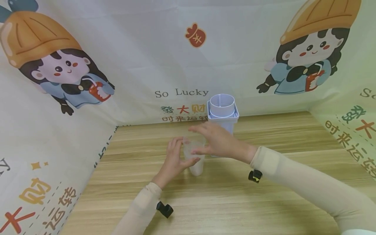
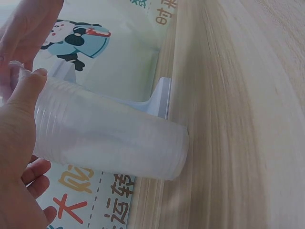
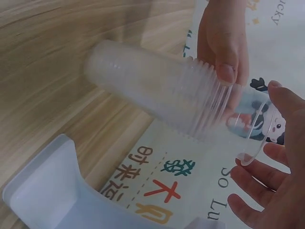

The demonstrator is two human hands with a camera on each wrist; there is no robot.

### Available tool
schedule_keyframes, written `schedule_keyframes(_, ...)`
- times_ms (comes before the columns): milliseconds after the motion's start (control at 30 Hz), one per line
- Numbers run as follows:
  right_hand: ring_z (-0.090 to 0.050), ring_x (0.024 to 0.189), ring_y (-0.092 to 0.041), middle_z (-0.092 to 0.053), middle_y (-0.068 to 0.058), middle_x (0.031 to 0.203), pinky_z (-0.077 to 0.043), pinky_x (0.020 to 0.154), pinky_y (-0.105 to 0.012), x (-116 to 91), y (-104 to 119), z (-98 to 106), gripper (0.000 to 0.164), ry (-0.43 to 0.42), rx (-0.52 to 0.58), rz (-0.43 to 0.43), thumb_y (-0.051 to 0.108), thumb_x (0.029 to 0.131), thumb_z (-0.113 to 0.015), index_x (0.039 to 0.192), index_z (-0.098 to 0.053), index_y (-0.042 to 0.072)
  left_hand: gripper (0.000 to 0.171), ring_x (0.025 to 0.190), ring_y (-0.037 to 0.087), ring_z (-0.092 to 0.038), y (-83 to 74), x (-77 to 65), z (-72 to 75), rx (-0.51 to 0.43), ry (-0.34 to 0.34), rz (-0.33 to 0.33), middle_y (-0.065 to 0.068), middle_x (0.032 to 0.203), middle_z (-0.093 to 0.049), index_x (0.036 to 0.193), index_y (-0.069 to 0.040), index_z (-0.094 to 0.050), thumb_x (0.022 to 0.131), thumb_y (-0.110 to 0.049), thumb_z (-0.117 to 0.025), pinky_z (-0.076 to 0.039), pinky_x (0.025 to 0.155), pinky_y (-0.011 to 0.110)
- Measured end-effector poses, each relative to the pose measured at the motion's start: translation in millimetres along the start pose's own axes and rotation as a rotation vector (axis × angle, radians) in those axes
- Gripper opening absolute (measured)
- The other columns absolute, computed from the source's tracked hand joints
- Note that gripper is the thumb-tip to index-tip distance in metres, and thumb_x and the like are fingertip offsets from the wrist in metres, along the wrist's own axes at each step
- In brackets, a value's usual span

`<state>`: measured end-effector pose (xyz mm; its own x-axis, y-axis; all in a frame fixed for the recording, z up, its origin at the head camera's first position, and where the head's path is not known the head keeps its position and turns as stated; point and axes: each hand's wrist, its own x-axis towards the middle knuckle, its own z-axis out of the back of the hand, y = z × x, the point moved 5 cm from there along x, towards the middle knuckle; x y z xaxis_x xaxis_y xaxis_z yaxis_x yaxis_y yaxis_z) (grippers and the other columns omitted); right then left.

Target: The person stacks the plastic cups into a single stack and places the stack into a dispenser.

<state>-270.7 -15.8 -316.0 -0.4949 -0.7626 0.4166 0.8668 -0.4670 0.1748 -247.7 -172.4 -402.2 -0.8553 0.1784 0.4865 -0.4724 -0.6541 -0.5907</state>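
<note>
A stack of clear plastic cups (image 1: 196,169) stands upright over the wooden table, its ribbed rims at the top. My left hand (image 1: 171,164) holds the stack near those rims, thumb on the near side and fingers around the far side. Partly drawn up out of the stack is the top cup (image 3: 255,112), see-through and separate from the rims below. My right hand (image 1: 223,143) holds this cup by its rim, thumb on one side and fingertips on the opposite side.
Just behind my right hand stands a pale lavender plastic holder (image 1: 222,119) with a round tube in a square top. A printed cloth (image 1: 141,65) with cartoon figures hangs behind and beside the wooden table (image 1: 235,202).
</note>
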Motion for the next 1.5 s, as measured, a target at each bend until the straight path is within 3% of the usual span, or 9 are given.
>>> schedule_keyframes(733,-0.060,0.123,-0.027,-0.064,-0.007,0.133,-0.048,0.105,-0.044,-3,-3,-23,0.072,-0.015,0.009,0.014,0.051,0.081,-0.076,0.136,-0.056,0.008,0.063,0.129,0.037,-0.037,0.0,-1.8,-0.1,-0.003,-0.004,-0.022,0.017,0.136,-0.048,0.124,-0.004,-0.052,0.076,-0.027,-0.085,-0.033,0.108,0.058)
schedule_keyframes(1500,-0.057,0.128,-0.026,-0.062,-0.006,0.137,-0.044,0.110,-0.046,-8,-5,-32,0.069,0.044,0.052,-0.050,0.053,0.086,-0.070,0.138,-0.053,0.012,0.064,0.128,0.037,-0.038,1.6,-0.6,-0.6,-0.004,-0.013,-0.018,0.018,0.134,-0.049,0.123,-0.002,-0.053,0.074,-0.025,-0.086,-0.034,0.106,0.056)
